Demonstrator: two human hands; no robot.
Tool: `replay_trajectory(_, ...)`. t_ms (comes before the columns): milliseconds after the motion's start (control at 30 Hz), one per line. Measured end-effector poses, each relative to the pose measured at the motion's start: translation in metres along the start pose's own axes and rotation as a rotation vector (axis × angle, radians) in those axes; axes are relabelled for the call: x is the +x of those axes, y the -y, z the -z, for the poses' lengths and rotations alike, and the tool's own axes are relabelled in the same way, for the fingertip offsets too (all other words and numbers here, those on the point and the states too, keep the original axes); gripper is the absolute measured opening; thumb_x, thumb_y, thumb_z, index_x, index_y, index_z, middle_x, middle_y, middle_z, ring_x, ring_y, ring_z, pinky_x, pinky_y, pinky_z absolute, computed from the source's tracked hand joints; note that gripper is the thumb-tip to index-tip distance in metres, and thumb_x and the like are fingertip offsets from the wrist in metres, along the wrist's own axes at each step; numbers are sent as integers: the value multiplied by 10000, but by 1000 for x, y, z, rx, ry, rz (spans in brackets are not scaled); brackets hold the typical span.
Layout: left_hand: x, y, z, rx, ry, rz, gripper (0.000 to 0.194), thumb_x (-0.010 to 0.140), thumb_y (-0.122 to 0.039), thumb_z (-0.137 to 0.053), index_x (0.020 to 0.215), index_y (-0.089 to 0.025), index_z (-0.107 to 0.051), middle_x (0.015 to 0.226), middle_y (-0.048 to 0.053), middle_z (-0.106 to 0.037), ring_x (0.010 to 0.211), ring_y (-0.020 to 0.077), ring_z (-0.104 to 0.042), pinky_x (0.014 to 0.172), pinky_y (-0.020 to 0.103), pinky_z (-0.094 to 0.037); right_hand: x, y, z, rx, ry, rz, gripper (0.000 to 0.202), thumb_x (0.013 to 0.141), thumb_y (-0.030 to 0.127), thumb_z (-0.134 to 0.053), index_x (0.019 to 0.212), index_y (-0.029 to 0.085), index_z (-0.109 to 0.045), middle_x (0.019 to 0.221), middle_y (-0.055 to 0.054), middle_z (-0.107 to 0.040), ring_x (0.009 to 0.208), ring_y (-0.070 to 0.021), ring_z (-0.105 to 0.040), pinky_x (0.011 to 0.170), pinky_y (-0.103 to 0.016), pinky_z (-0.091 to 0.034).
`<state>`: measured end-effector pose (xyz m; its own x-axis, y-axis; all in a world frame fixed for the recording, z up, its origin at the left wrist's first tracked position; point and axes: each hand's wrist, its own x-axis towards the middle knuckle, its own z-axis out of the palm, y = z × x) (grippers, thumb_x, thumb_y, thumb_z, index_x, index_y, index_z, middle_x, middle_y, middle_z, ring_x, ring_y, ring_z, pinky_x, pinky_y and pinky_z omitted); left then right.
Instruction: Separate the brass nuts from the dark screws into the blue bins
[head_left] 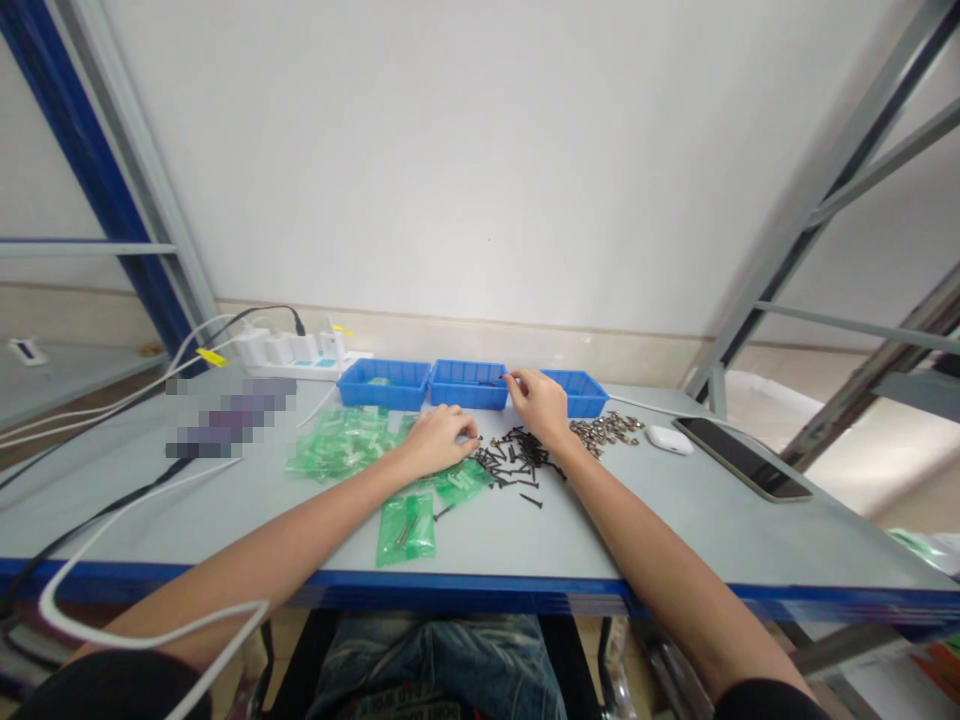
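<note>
My right hand [541, 406] is pinched at the front right corner of the middle blue bin [469, 398], its fingertips on a dark screw [491, 383] that points left over the bin. My left hand [441, 440] rests low over the table, fingers curled and thumb against them; whatever they hold is hidden. Beside it, to the right, lies a loose pile of black screws [529, 445]. A heap of green plastic bags [337, 445] sits left of that hand. In front of it lies one green bag [406, 530] with screws inside.
Left and right blue bins [382, 385] [586, 392] flank the middle one. Brass-coloured metal pieces [606, 432] lie right of my right wrist, then a white earbud case [669, 440] and a phone [739, 458]. A power strip [300, 355] with cables stands at the back left.
</note>
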<state>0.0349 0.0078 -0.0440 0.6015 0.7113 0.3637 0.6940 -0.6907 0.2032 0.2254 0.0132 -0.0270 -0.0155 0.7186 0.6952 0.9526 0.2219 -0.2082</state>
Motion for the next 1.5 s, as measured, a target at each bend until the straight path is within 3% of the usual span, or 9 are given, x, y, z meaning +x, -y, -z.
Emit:
replay_trajectory(133, 0, 1, 0, 30, 19, -20, 135, 804, -225, -481, 787, -199, -612, 880, 46, -602, 897, 211, -520, 806, 338, -389, 4, -5, -5, -110, 115, 17, 212, 881, 317, -446, 920, 212, -625, 831, -66, -644, 782, -189, -569, 646, -256, -354)
replay_trajectory(300, -1, 2, 0, 36, 11, -7, 157, 848, -201, -408, 814, -174, -559, 893, 63, -599, 890, 219, -502, 798, 353, -387, -5, 4, 2, 12, 149, 96, 220, 876, 306, -451, 994, 194, -600, 835, -52, -643, 750, -166, -570, 670, -254, -374)
replay_trajectory(533, 3, 9, 2, -94, -159, 16, 127, 877, -201, -356, 907, -163, -474, 884, 65, -574, 853, 205, -500, 778, 338, -405, -22, 28, 4, 198, 312, 351, 198, 812, 218, -533, 1000, 170, -576, 767, -20, -613, 705, -139, -534, 645, -231, -358)
replay_trajectory(733, 2, 7, 6, -172, -224, -26, 117, 860, -206, -381, 939, -161, -455, 876, 62, -555, 877, 198, -505, 795, 331, -413, -21, 28, 3, 200, 295, 371, 128, 837, 194, -482, 920, 170, -576, 776, -29, -614, 709, -137, -532, 648, -226, -350)
replay_trajectory(1033, 1, 9, 7, -151, -235, -76, 102, 866, -214, -389, 836, -175, -478, 825, 42, -560, 827, 187, -487, 769, 325, -402, -22, 29, 3, 256, 266, 355, 208, 892, 227, -400, 829, 159, -586, 770, -47, -624, 693, -142, -543, 642, -235, -354)
replay_trajectory(1267, 4, 12, 4, -112, -255, -108, 144, 880, -162, -319, 814, -175, -447, 845, 53, -553, 799, 191, -466, 747, 334, -390, -26, 31, 6, 320, 206, 345, 190, 843, 237, -483, 1014, 166, -527, 717, -11, -586, 649, -135, -535, 616, -224, -370)
replay_trajectory(1500, 1, 6, 5, -158, -255, -120, 143, 893, -243, -359, 893, -160, -475, 849, 53, -563, 830, 194, -484, 769, 337, -397, -23, 31, 6, 305, 164, 337, 125, 854, 225, -455, 852, 166, -565, 722, -28, -596, 630, -129, -521, 612, -227, -366)
